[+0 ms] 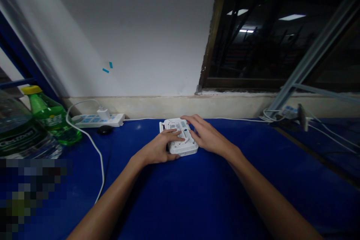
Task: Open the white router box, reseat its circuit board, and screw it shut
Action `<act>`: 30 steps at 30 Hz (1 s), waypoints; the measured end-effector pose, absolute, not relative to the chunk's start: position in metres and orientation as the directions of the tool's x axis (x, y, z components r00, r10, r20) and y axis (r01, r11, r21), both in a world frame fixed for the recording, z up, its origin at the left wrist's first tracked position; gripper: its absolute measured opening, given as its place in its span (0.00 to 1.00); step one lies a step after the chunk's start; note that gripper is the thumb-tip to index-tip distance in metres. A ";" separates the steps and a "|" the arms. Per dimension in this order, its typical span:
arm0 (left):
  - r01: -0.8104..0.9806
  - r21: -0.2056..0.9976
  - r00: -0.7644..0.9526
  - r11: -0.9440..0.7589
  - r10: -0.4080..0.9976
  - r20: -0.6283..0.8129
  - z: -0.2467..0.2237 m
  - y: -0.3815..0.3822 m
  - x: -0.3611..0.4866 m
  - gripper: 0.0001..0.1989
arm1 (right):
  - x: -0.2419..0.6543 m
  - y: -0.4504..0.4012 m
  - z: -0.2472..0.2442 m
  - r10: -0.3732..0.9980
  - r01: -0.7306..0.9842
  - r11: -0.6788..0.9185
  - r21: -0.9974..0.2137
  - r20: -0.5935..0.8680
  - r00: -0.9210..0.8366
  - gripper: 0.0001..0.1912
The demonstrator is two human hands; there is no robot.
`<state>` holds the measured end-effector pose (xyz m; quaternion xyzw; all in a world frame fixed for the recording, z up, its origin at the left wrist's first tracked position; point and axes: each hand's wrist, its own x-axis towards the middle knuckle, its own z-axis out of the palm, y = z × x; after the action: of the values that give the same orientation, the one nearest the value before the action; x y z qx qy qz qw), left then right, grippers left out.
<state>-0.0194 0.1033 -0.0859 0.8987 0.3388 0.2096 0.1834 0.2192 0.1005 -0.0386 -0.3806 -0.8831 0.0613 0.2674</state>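
Fingers partly hide the white plastic casing.

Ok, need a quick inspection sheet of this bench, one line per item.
surface: blue tabletop
job's things: white vented plastic device, lying flat
clutter: green soda bottle, clear water bottle, small black object
grippers: bare hands; left hand and right hand both on the device
cables: white cable from charger on power strip
surroundings: white wall, dark window, metal strut
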 end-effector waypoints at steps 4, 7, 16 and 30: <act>0.524 0.469 0.690 -0.711 0.677 0.256 -0.085 0.103 -0.019 0.32 | 0.219 0.101 -0.041 0.763 0.703 0.631 -0.327 0.425 -0.487 0.20; 0.523 0.468 0.691 -0.712 0.676 0.256 -0.085 0.104 -0.019 0.32 | 0.220 0.104 -0.043 0.776 0.709 0.615 -0.345 0.423 -0.468 0.13; 0.529 0.454 0.691 -0.717 0.674 0.259 -0.087 0.105 -0.020 0.33 | 0.219 0.101 -0.042 0.720 0.667 0.674 -0.318 0.486 -0.496 0.14; 0.516 0.452 0.692 -0.728 0.665 0.280 -0.088 0.106 -0.020 0.33 | 0.221 0.104 -0.046 0.728 0.705 0.654 -0.274 0.479 -0.490 0.07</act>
<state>-0.0197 0.1062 -0.0881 0.9038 0.3266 0.2171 0.1715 0.2206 0.1043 -0.0462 -0.4153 -0.8628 0.0202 0.2876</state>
